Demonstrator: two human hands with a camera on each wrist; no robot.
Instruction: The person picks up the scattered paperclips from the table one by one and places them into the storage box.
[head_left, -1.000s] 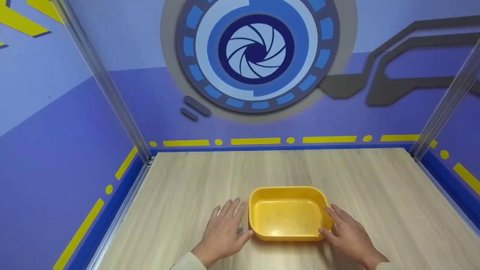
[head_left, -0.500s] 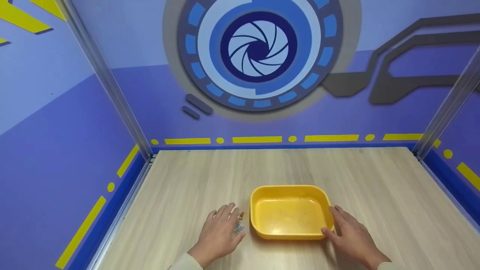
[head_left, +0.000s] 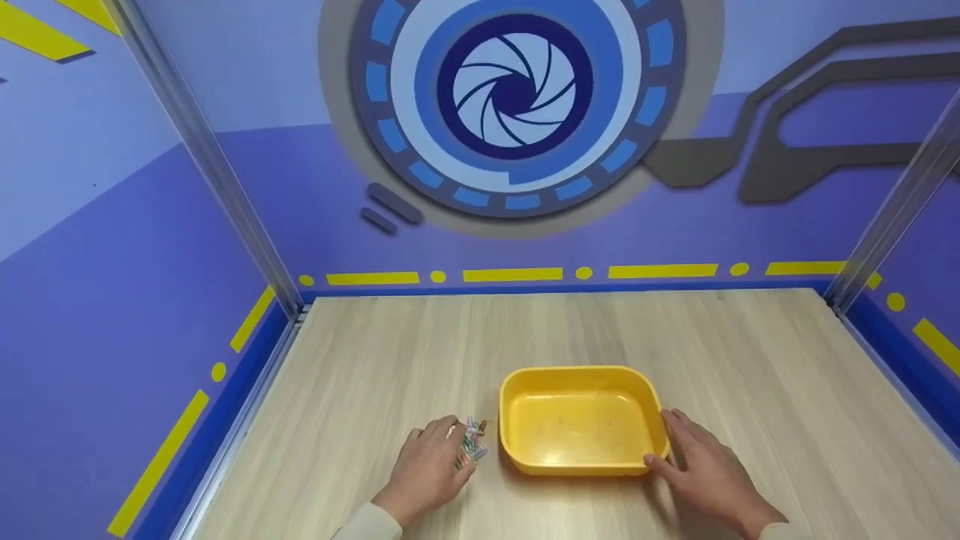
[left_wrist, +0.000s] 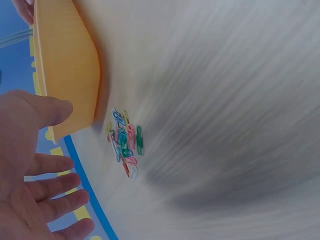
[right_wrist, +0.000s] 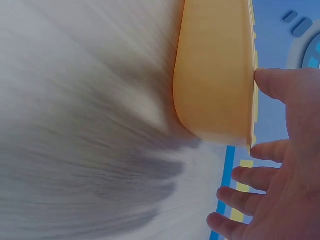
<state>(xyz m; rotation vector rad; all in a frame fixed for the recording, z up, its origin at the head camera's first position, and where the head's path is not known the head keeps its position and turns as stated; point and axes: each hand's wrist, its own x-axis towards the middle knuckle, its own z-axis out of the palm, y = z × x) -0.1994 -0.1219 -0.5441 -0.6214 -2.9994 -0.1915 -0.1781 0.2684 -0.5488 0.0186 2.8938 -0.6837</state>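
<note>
A yellow rectangular bin (head_left: 577,431) stands upright on the table, with nothing inside it. Just left of it lies a small pile of multicoloured paper clips (head_left: 472,442), partly behind my left hand (head_left: 426,466) in the head view. In the left wrist view the whole pile of clips (left_wrist: 124,142) shows on the table, and my left hand (left_wrist: 37,175) hovers near it with fingers spread, holding nothing. At the bin's right end, my right hand (head_left: 709,474) rests its thumb and a fingertip on the rim, the other fingers extended, as the right wrist view also shows.
The wooden table (head_left: 390,360) extends behind and to both sides of the bin. Printed blue and purple panels (head_left: 285,195) enclose it at the back, left and right, with metal posts (head_left: 202,150) at the corners.
My left hand has moved left, away from the bin, and the paper clips beside it have come into view. The right hand has stayed at the bin's right end.
</note>
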